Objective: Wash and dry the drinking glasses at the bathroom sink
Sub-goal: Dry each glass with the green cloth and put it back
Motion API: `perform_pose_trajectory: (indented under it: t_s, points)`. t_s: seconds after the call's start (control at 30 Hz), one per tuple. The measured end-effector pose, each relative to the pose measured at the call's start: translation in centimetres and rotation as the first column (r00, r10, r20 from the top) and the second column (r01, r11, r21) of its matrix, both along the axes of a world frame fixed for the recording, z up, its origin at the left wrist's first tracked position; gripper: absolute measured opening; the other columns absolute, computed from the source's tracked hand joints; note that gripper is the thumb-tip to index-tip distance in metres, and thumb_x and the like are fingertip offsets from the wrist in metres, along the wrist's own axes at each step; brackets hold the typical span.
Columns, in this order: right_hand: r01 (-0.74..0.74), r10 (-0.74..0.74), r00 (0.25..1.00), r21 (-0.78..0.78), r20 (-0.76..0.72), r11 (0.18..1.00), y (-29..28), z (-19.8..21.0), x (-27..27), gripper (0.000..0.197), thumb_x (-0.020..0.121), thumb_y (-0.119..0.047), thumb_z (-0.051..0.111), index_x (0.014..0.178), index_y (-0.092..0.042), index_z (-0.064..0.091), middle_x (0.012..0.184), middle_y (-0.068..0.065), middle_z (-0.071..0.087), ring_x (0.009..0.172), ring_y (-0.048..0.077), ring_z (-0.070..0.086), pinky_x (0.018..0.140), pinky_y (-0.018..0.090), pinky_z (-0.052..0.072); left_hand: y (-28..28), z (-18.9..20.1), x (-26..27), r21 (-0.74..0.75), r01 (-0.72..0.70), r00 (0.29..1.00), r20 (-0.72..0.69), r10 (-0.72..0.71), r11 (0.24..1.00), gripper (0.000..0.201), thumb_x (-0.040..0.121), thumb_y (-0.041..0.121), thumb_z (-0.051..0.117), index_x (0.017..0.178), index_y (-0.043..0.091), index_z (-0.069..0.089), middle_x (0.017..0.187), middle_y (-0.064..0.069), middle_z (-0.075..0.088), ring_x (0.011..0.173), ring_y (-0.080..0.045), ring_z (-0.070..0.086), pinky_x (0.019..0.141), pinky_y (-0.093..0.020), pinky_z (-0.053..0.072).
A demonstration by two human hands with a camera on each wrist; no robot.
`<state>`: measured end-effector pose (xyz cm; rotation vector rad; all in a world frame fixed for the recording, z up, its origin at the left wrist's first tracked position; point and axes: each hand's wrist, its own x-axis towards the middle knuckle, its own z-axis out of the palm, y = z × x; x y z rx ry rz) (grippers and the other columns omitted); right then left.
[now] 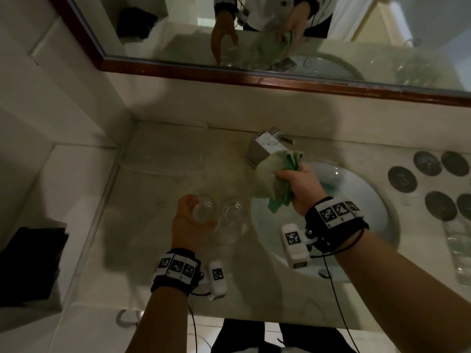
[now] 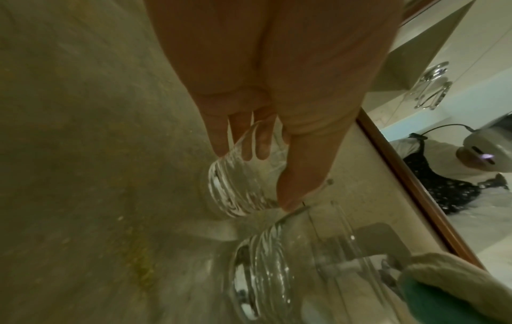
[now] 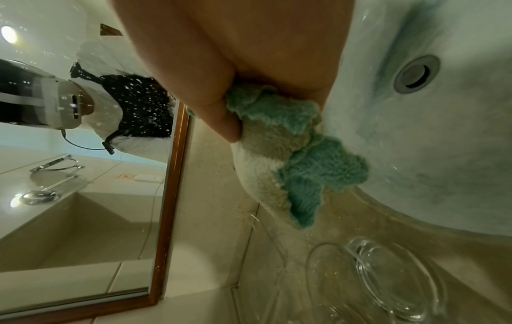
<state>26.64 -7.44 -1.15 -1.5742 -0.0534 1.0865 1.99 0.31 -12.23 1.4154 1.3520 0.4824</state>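
Note:
My left hand [image 1: 197,212] grips a clear ribbed drinking glass [image 1: 204,208] from the side, low over the beige counter; I cannot tell whether its base touches. In the left wrist view the thumb and fingers wrap that glass [image 2: 238,186]. A second, matching glass [image 1: 234,212] stands upright just to its right, untouched, and shows close up in the left wrist view [image 2: 277,274]. My right hand [image 1: 293,180] clutches a bunched green and cream cloth [image 1: 274,177] above the left rim of the sink [image 1: 356,240]. The cloth [image 3: 293,153] hangs over the second glass [image 3: 387,282].
A square metal faucet [image 1: 265,146] stands behind the cloth. A clear tray [image 1: 163,161] sits at the back left of the counter. Several dark round coasters [image 1: 433,179] and a plastic bottle [image 1: 458,253] lie right of the basin. A framed mirror [image 1: 254,80] runs along the wall.

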Motion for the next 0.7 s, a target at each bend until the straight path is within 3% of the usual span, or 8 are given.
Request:
perform_pose_trajectory:
  t_s: [0.27,0.5,0.63,0.7]
  points:
    - [-0.003,0.003,1.000,-0.026,-0.013,1.000,-0.3,-0.3,0.3,0.027,0.093,0.000,0.056,0.112,-0.019,0.058,0.115,0.012,0.064,0.106,0.030,0.063,0.094,0.049,0.052,0.0,0.1,0.6,0.030,0.027,0.998,-0.065,-0.025,0.999,0.079,0.057,0.016,0.090,0.119,0.034,0.044,0.120,0.011,0.059,0.110,-0.012,0.059,0.093,-0.030,0.052]
    - [0.022,-0.023,0.999,-0.028,-0.035,0.999,-0.8,0.2,0.2,0.034,0.093,-0.001,0.057,0.125,-0.013,0.056,0.115,0.012,0.064,0.104,0.031,0.064,0.087,0.047,0.055,0.2,1.6,0.6,-0.014,0.074,0.995,-0.070,-0.075,0.997,0.097,0.066,0.013,0.086,0.144,0.028,0.032,0.145,0.003,0.041,0.131,-0.012,0.041,0.108,-0.035,0.040]
    - [0.049,-0.049,0.999,0.019,-0.018,0.999,-1.2,1.4,0.6,0.027,0.093,-0.002,0.058,0.116,-0.014,0.058,0.110,0.012,0.066,0.099,0.030,0.066,0.083,0.046,0.057,0.6,4.5,0.5,0.052,-0.011,1.000,0.003,0.011,0.999,0.074,0.080,0.017,0.076,0.143,0.026,0.039,0.145,0.006,0.039,0.134,-0.011,0.036,0.107,-0.030,0.034]
    - [0.066,-0.065,0.998,0.059,-0.013,0.996,-1.7,2.2,1.0,0.021,0.092,-0.004,0.060,0.110,-0.016,0.060,0.110,0.013,0.067,0.099,0.031,0.066,0.085,0.049,0.057,0.8,6.3,0.8,0.152,-0.063,0.998,0.005,0.063,0.986,0.056,0.084,0.016,0.069,0.135,0.024,0.049,0.140,0.003,0.045,0.130,-0.016,0.042,0.110,-0.035,0.036]
